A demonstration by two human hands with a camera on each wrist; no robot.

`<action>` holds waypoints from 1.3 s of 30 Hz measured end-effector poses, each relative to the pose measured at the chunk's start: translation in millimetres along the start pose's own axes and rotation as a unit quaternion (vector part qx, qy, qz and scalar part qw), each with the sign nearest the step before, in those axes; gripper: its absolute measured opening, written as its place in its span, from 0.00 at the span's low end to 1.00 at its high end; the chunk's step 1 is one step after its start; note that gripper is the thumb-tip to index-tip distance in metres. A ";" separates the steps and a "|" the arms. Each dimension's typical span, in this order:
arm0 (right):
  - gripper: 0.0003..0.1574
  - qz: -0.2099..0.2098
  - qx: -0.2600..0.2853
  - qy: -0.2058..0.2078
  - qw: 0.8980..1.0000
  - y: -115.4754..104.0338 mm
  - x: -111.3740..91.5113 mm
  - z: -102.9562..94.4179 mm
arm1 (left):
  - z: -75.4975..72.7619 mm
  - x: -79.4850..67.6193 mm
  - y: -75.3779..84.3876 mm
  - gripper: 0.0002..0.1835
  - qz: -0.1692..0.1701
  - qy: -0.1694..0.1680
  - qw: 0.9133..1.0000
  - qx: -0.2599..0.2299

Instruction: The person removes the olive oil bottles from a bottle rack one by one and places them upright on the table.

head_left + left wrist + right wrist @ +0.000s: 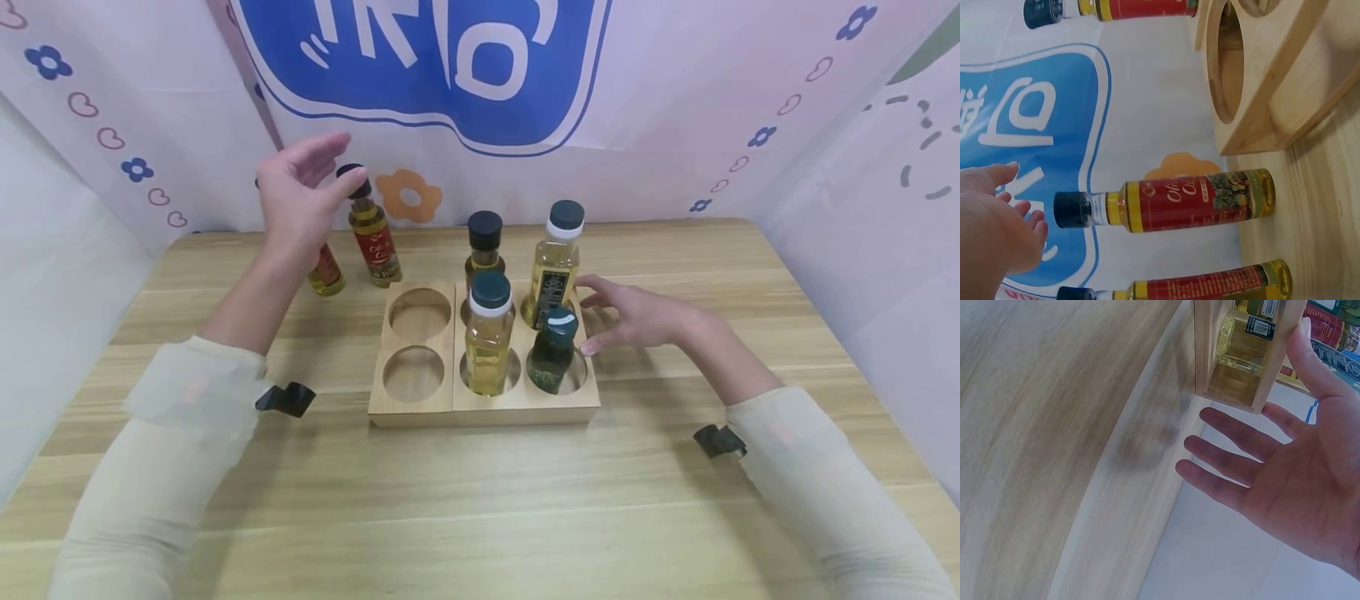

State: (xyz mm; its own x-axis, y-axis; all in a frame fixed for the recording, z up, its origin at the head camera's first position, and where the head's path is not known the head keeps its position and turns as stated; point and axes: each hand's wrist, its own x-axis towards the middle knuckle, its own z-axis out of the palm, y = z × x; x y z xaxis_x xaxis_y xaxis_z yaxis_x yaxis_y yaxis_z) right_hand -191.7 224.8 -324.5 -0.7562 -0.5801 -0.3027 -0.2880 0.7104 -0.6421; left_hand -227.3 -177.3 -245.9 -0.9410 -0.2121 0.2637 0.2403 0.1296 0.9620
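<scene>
My left hand (303,183) is raised at the back left, fingers loosely bent and holding nothing. Close to it, a black-capped olive oil bottle (1194,200) with a red label stands upright on the table; the left wrist view shows a gap between fingers and cap. A second red-labelled bottle (327,273) is partly hidden behind the left hand. At the right end of a wooden bottle rack (525,408) is my right hand (633,317), its thumb (1302,337) at the rack's edge and its other fingers spread out straight.
The rack's right part bears a clear green-capped bottle (487,354) in front, a dark green bottle (550,362), another clear bottle (555,267) and a black-capped bottle (485,233) behind. Two round holes (415,374) on the left hold no bottle. A printed cloth (660,100) hangs behind the table.
</scene>
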 end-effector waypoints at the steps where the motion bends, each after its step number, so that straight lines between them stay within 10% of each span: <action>1: 0.66 0.000 -0.001 0.000 1.000 0.2 0.2 -0.1 | 1.1 -1.5 1.2 0.24 0.010 -0.002 1.000 0.005; 11: 0.66 -0.002 0.000 0.000 1.000 0.7 0.8 -1.5 | 14.5 -21.0 12.6 0.18 0.083 -0.038 0.996 0.017; 39: 0.65 -0.001 -0.002 -0.003 1.000 0.7 0.0 0.0 | 47.7 -66.1 11.9 0.15 0.067 -0.179 0.980 -0.050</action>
State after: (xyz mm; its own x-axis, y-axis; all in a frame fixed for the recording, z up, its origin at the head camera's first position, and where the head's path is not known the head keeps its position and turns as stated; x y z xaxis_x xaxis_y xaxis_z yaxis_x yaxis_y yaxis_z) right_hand -191.9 225.3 -324.9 -0.7526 -0.5835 -0.3052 -0.2919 0.7111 -0.6397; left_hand -173.6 -115.5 -255.2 -0.9183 0.1565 0.3637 0.3728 0.0327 0.9273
